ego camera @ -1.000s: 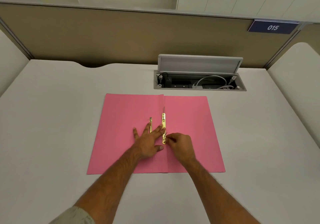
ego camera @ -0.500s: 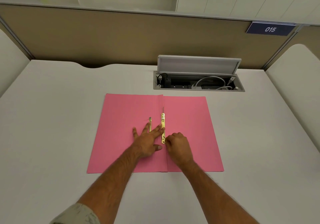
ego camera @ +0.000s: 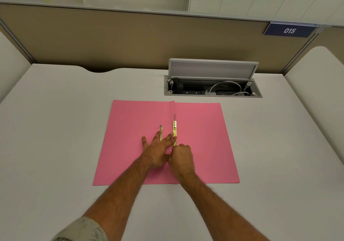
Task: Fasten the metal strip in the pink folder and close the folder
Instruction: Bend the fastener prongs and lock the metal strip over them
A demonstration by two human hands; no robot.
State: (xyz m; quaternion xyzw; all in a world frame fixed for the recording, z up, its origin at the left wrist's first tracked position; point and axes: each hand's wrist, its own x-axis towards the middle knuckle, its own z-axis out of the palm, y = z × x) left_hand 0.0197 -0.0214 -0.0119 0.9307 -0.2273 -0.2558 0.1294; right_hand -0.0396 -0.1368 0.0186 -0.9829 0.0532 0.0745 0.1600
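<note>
The pink folder (ego camera: 202, 138) lies open and flat on the white desk. A gold metal strip (ego camera: 174, 132) runs along its centre fold, and a second thin gold piece (ego camera: 160, 132) lies just left of it. My left hand (ego camera: 158, 150) lies flat with fingers spread, its fingertips pressing on both gold pieces. My right hand (ego camera: 182, 156) is curled at the near end of the strip, fingertips pinched on it. The strip's near end is hidden under my fingers.
An open cable box (ego camera: 212, 90) with its lid up and white cords inside is set into the white desk (ego camera: 55, 129) just beyond the folder. A tan partition (ego camera: 130, 41) stands at the back, with a blue "015" sign (ego camera: 289, 30).
My right hand has slid slightly left, closer to the left hand at the strip's near end. The left hand and folder have stayed in place.
</note>
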